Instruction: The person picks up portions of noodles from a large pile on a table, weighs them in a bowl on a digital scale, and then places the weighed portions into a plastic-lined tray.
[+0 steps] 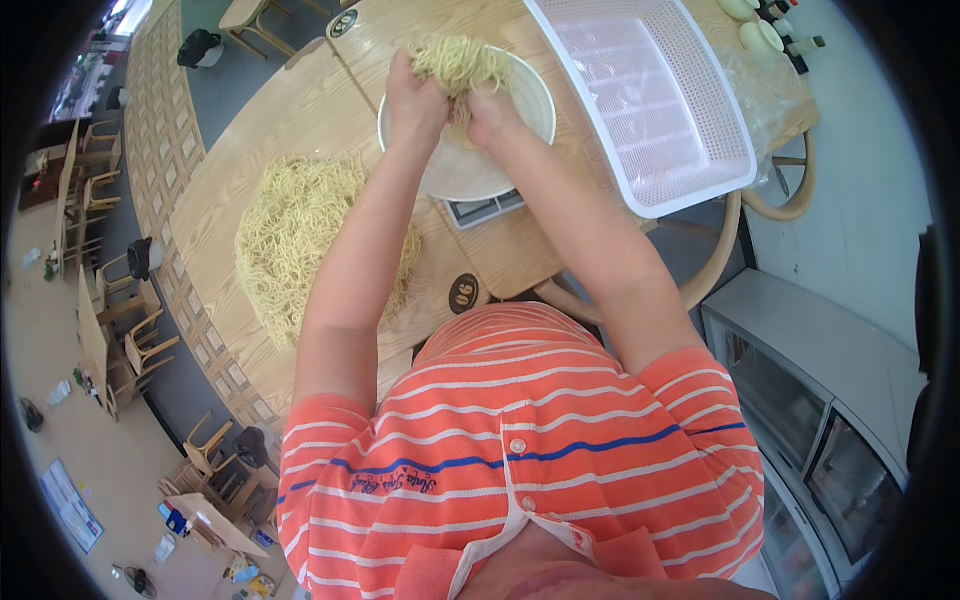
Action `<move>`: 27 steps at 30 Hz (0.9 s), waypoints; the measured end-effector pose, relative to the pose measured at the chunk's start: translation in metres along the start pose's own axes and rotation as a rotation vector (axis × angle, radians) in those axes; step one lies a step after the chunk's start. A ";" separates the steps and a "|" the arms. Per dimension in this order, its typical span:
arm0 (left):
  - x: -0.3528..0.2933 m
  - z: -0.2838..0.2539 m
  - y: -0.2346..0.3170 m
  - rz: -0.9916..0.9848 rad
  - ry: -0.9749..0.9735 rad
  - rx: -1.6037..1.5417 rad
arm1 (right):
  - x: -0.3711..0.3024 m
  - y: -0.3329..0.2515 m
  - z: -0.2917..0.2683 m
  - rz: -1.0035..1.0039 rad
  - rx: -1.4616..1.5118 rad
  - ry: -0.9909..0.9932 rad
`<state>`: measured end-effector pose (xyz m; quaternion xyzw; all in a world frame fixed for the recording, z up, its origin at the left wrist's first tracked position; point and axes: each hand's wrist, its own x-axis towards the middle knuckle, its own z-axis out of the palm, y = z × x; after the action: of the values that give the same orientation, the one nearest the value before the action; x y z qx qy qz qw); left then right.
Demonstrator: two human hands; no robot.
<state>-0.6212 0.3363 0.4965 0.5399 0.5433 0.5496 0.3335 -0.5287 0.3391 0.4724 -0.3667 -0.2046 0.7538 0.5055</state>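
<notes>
Both of my hands grip one bundle of yellow noodles [462,66] above a round white bowl [465,183]. My left hand [416,105] is closed on the bundle's left side, and my right hand [492,116] closes on it from the right. Strands drape over the top, and a short end hangs down between the hands. Under the bowl, a kitchen scale [484,209] shows at the near edge. A large heap of loose noodles [300,235] lies on the wooden table beside my left forearm, which hides part of it.
A white perforated plastic basket [655,110] stands right of the bowl. Clear plastic wrap [760,90] and small bottles [803,45] lie past it at the table's right end. A wooden chair [715,262] is tucked at the right edge, near a glass-door fridge [800,400].
</notes>
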 end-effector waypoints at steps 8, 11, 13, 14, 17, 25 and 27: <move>0.006 -0.010 0.024 -0.153 -0.212 0.010 | -0.016 -0.019 0.002 0.253 -0.139 -0.150; 0.006 -0.018 0.034 -0.046 -0.137 -0.203 | -0.031 -0.024 0.002 0.153 -0.199 -0.157; 0.009 -0.028 0.041 -0.035 -0.133 -0.353 | -0.036 -0.028 -0.024 0.072 -0.309 -0.156; 0.013 -0.037 0.041 -0.029 -0.167 -0.382 | -0.038 -0.037 -0.037 0.068 -0.314 -0.099; 0.017 -0.051 0.049 -0.024 -0.254 -0.540 | -0.038 -0.055 -0.054 -0.052 -0.250 0.020; 0.015 -0.008 0.057 0.044 -0.180 -0.419 | -0.055 -0.091 0.056 -0.036 0.397 -0.037; 0.025 -0.002 0.052 0.293 -0.091 0.000 | -0.059 -0.077 0.049 -0.044 0.384 -0.170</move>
<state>-0.6169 0.3494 0.5525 0.6378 0.4431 0.5673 0.2737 -0.5056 0.3197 0.5765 -0.1941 -0.1071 0.7958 0.5635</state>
